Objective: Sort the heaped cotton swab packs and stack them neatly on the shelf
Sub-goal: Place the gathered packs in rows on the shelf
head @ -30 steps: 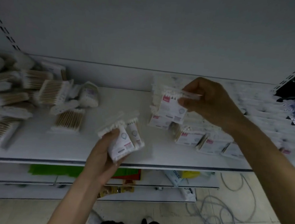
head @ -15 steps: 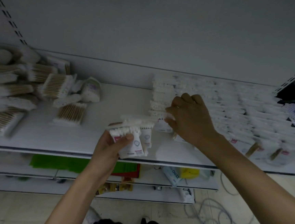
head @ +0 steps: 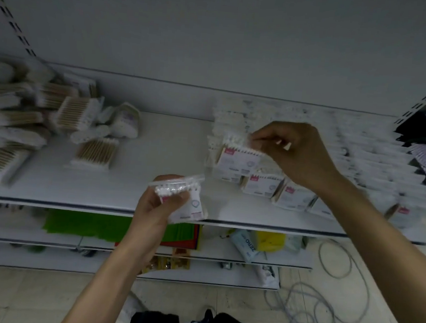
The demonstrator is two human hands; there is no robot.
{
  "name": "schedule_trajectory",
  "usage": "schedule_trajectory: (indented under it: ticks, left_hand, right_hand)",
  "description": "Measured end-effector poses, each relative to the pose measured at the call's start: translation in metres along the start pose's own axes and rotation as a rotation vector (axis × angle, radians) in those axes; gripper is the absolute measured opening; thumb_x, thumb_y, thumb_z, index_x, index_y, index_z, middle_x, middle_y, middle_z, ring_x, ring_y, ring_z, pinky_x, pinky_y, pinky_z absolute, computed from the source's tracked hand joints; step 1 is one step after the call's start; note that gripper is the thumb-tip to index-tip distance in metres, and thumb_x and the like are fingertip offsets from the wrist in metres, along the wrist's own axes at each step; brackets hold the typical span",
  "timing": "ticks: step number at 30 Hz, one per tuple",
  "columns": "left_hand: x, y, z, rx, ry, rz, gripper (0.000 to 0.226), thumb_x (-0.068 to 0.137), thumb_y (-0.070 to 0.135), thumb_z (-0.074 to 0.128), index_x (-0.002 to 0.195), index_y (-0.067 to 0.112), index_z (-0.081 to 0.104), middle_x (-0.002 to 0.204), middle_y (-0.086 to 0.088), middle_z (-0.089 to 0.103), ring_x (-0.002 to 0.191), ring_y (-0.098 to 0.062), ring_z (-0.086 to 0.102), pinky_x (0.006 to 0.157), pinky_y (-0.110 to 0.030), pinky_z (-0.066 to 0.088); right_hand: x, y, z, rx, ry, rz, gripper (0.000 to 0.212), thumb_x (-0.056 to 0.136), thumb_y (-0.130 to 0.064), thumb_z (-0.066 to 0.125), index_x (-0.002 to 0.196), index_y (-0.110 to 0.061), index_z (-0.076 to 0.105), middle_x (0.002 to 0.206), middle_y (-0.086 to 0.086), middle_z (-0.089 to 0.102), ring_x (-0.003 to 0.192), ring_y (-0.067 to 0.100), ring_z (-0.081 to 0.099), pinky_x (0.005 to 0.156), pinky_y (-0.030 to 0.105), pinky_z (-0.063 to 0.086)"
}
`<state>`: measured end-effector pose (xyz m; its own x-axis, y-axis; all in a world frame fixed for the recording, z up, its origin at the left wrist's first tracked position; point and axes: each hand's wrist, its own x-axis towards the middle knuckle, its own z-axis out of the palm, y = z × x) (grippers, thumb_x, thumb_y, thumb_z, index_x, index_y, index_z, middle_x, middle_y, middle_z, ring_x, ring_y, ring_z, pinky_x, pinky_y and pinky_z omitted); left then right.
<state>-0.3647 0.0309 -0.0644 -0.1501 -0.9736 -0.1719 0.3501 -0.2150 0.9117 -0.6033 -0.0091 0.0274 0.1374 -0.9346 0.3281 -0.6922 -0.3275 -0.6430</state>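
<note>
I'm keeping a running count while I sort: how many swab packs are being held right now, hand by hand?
Packs gripped in the left hand: 1 showing, the left pack; a second behind it cannot be ruled out.
Packs pinched by the right hand: 1, the right pack.
Total: 2 showing.

Left on the shelf (head: 168,157), the loose heap (head: 17,123); right, the stacked rows (head: 361,159). Over the rows' left edge, the raised pack (head: 238,159) in the right hand (head: 297,153); at the shelf's front edge, the near pack (head: 186,201) in the left hand (head: 154,211).
</note>
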Motion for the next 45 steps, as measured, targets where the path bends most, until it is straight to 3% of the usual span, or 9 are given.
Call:
schedule_trajectory:
  ticks: [4,9,12,17,21,26,32,36,45]
  left_hand:
    - [0.000,-0.004,0.003,-0.038,-0.034,-0.010,0.028,0.071,0.014,0.057,0.099,0.014,0.060,0.087,0.005,0.073,0.084,-0.012,0.070,0.067,-0.025,0.056]
    - [-0.002,-0.006,0.005,0.073,-0.065,0.012,0.030,0.072,0.015,0.072,0.101,0.021,0.067,0.097,0.003,0.074,0.096,-0.015,0.068,0.079,-0.027,0.053]
    - [0.000,-0.006,0.010,0.127,-0.092,0.052,0.032,0.072,0.016,0.075,0.102,0.026,0.069,0.111,0.009,0.070,0.101,-0.007,0.066,0.079,-0.020,0.053]
    - [0.004,-0.005,0.023,0.267,-0.199,0.162,0.034,0.078,0.034,0.074,0.111,0.041,0.065,0.144,0.007,0.046,0.125,-0.005,0.052,0.099,-0.020,0.046]
    - [0.017,-0.012,0.027,0.491,-0.116,0.199,0.091,0.070,0.046,0.078,0.144,0.038,0.025,0.146,0.029,0.026,0.127,0.021,0.028,0.103,-0.004,0.028]
    - [0.054,-0.021,0.037,0.644,-0.240,0.141,0.136,0.051,0.053,0.084,0.153,0.029,-0.003,0.155,0.023,0.004,0.141,0.005,0.014,0.117,-0.026,0.018]
    - [0.069,-0.044,0.043,0.795,-0.192,0.476,0.099,0.065,0.040,0.084,0.143,0.021,0.026,0.135,0.025,0.037,0.124,0.024,0.028,0.106,-0.004,0.025]
    - [0.071,-0.049,0.040,0.899,-0.096,0.538,0.066,0.077,0.017,0.080,0.133,0.008,0.047,0.124,0.003,0.052,0.109,0.005,0.041,0.093,0.004,0.024]
    - [0.071,-0.053,0.042,1.062,-0.118,0.450,0.072,0.082,0.021,0.074,0.141,0.003,0.035,0.137,-0.018,0.040,0.125,-0.031,0.038,0.098,-0.025,0.030]
  right_hand:
    - [0.003,0.008,0.033,-0.300,-0.160,-0.123,0.010,0.085,-0.019,0.065,0.086,-0.021,0.075,0.085,-0.007,0.071,0.081,0.008,0.061,0.075,0.010,0.028]
    - [-0.001,0.024,0.046,-0.645,-0.002,-0.260,0.019,0.077,-0.027,0.061,0.081,-0.016,0.075,0.083,0.004,0.065,0.086,0.024,0.049,0.069,0.030,0.023]
    - [-0.016,0.003,0.041,-0.385,0.073,-0.186,0.032,0.088,-0.040,0.056,0.100,-0.016,0.073,0.093,0.001,0.066,0.087,0.016,0.053,0.073,0.029,0.036]
    - [-0.060,-0.023,0.047,0.158,-0.164,0.056,0.033,0.082,-0.037,0.071,0.114,-0.030,0.064,0.103,-0.018,0.066,0.091,-0.004,0.059,0.074,0.010,0.044]
    - [-0.074,-0.007,0.045,0.141,-0.041,0.151,0.022,0.084,-0.030,0.067,0.100,-0.044,0.058,0.093,-0.026,0.063,0.082,-0.004,0.057,0.068,0.011,0.043]
    - [-0.087,0.016,0.029,-0.071,-0.025,0.188,0.020,0.087,-0.024,0.069,0.100,-0.034,0.057,0.087,-0.025,0.056,0.081,-0.014,0.053,0.069,0.004,0.039]
    - [-0.093,0.039,0.020,-0.136,0.113,0.188,0.019,0.081,-0.034,0.066,0.096,-0.024,0.063,0.090,-0.013,0.059,0.083,0.003,0.058,0.075,0.019,0.044]
    - [-0.097,0.046,0.023,-0.235,0.158,0.146,0.036,0.077,-0.045,0.065,0.096,-0.015,0.070,0.084,-0.010,0.057,0.078,0.002,0.046,0.070,0.029,0.033]
    - [-0.096,0.060,0.033,-0.556,0.109,-0.134,0.036,0.086,-0.043,0.055,0.100,-0.013,0.069,0.081,0.001,0.067,0.075,0.021,0.053,0.068,0.032,0.030]
